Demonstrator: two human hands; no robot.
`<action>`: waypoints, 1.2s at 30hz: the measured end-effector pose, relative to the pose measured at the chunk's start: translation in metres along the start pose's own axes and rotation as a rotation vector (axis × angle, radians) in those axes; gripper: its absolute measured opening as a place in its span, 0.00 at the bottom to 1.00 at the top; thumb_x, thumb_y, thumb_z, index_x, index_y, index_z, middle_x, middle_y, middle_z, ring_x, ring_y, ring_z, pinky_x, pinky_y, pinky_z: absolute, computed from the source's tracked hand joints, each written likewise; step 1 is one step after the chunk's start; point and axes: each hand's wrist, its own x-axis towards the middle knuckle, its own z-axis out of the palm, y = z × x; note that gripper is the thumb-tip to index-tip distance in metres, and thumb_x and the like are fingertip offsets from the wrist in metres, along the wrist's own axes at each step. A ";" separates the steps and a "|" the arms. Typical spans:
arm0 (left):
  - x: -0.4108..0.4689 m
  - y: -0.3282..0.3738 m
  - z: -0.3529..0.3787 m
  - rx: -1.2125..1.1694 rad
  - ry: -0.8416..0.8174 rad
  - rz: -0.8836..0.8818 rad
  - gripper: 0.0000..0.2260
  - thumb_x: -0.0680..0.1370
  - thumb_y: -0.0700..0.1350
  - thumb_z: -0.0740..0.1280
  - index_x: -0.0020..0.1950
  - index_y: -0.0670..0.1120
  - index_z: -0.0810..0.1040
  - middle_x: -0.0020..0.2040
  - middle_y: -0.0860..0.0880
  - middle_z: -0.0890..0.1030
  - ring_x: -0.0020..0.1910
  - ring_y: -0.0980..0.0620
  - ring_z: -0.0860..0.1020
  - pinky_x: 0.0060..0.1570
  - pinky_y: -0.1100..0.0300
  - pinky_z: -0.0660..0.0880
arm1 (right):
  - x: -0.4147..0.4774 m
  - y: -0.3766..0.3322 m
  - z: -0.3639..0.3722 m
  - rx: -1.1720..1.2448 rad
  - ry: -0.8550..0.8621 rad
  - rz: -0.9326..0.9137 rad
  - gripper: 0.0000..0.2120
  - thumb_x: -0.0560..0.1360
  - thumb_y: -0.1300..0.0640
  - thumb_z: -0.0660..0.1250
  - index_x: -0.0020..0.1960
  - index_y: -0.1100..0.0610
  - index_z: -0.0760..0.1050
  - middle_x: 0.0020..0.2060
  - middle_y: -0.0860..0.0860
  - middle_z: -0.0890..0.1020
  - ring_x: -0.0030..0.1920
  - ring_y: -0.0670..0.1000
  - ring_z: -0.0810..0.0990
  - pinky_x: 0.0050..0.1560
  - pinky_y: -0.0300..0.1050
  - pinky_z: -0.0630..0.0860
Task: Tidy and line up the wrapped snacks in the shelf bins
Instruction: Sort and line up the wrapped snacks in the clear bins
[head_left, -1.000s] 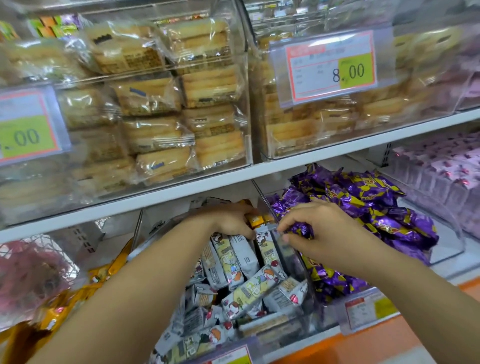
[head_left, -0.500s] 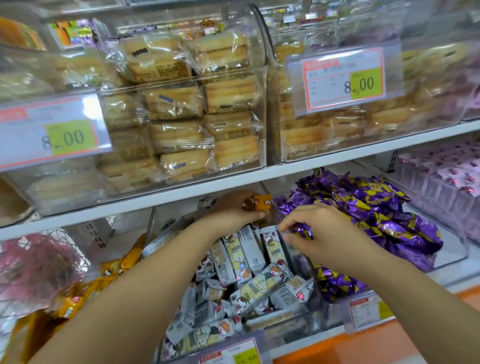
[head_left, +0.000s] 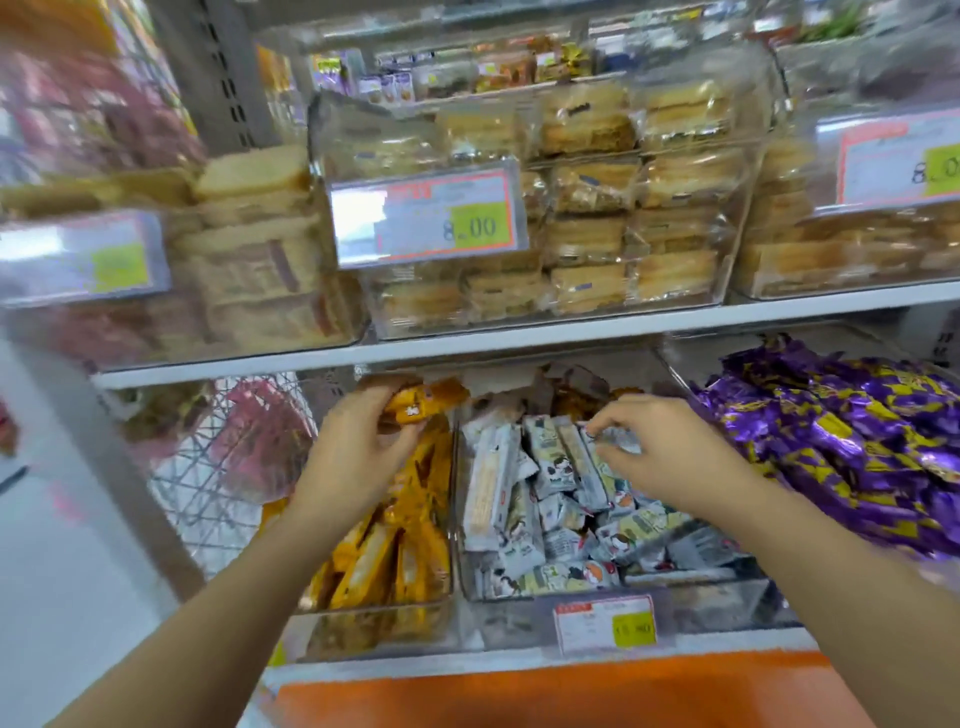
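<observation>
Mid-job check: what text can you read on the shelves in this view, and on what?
"8.00": middle upper price tag.
"8.0", cut off at the edge: right upper tag.
Left upper tag: blurred, unreadable.
Lower tag: digits too blurred.
Snack wrappers: print too small.

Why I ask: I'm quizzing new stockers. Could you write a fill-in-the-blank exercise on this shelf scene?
1. The left hand grips an orange snack to the ____ of the white snack that the right hand pinches.
2. The white snack's bin stands ____ the orange bars and the purple snacks.
3. The tag above the hands reads ____.
Missing words: left; between; 8.00.
</observation>
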 end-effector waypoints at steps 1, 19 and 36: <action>-0.007 -0.011 -0.005 0.058 0.021 -0.010 0.13 0.74 0.38 0.70 0.58 0.45 0.78 0.47 0.52 0.77 0.46 0.55 0.77 0.46 0.62 0.74 | 0.004 -0.001 0.005 -0.003 -0.014 0.011 0.10 0.76 0.54 0.65 0.58 0.49 0.77 0.57 0.46 0.77 0.55 0.49 0.77 0.57 0.49 0.75; 0.008 -0.009 0.010 -0.102 -0.328 -0.082 0.14 0.78 0.40 0.63 0.59 0.57 0.76 0.59 0.56 0.78 0.58 0.61 0.75 0.59 0.63 0.72 | 0.101 0.012 0.047 0.057 -0.226 0.416 0.28 0.77 0.50 0.64 0.70 0.59 0.56 0.52 0.56 0.77 0.42 0.52 0.77 0.39 0.43 0.75; 0.014 0.029 0.029 -0.114 -0.282 0.090 0.17 0.80 0.48 0.63 0.68 0.57 0.71 0.59 0.60 0.74 0.58 0.67 0.69 0.51 0.81 0.62 | 0.023 -0.025 -0.004 0.399 0.466 0.168 0.05 0.71 0.62 0.69 0.44 0.63 0.74 0.25 0.52 0.72 0.23 0.46 0.69 0.25 0.36 0.64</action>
